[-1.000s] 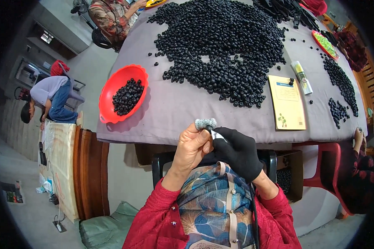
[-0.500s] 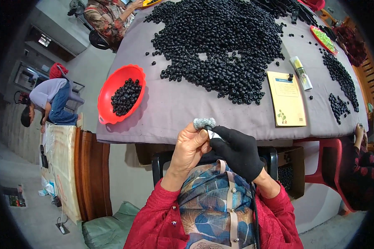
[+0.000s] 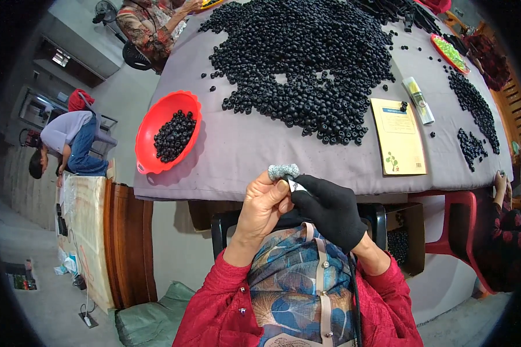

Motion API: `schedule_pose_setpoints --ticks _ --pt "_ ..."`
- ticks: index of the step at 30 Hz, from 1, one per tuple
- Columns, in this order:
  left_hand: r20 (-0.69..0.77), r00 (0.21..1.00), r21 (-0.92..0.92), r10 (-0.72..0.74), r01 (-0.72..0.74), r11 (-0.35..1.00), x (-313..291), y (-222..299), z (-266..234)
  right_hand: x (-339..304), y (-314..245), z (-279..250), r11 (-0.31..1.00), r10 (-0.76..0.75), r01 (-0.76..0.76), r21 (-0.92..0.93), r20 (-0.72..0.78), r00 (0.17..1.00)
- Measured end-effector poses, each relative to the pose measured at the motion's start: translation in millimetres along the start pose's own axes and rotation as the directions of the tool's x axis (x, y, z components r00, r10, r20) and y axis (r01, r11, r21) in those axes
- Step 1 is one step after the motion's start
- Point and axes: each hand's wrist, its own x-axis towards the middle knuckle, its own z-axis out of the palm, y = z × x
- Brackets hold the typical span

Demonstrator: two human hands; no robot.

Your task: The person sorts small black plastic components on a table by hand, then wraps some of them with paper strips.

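My bare left hand (image 3: 263, 202) and my black-gloved right hand (image 3: 333, 208) meet in front of me at the table's near edge. A speckled grey-white sleeve or roll (image 3: 283, 171) sits at my left index finger; whether it is worn or held I cannot tell. Left thumb and fingers are closed in a pinch below it. A small white piece with dark marks (image 3: 296, 186) sticks out between the two hands, pinched by the gloved fingers. Beyond them, a large heap of black beads (image 3: 307, 63) covers the grey tablecloth (image 3: 226, 168).
A red scalloped bowl (image 3: 146, 141) of black beads stands to the left. Rightward lie a yellow booklet (image 3: 399, 139), a white tube (image 3: 418, 101) and smaller bead piles (image 3: 474, 110). Other people (image 3: 147, 29) sit around the table; one bends over a bench (image 3: 78, 136) at left.
Both hands keep nearly the same position and grip. The view has shifted very slightly; nothing else visibly differs.
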Motion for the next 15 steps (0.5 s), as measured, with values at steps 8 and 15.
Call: schedule_pose_setpoints --ticks 8,15 --pt "-0.001 1.000 0.011 0.017 -0.017 1.000 -0.7 -0.8 -1.3 -0.1 -1.2 1.6 0.996 0.058 -0.059 0.063 0.021 0.998" --pt "-0.016 0.999 0.016 0.029 -0.029 0.999 -1.3 -0.9 2.6 -2.7 4.0 3.8 0.994 0.060 -0.061 0.096 0.014 0.998"
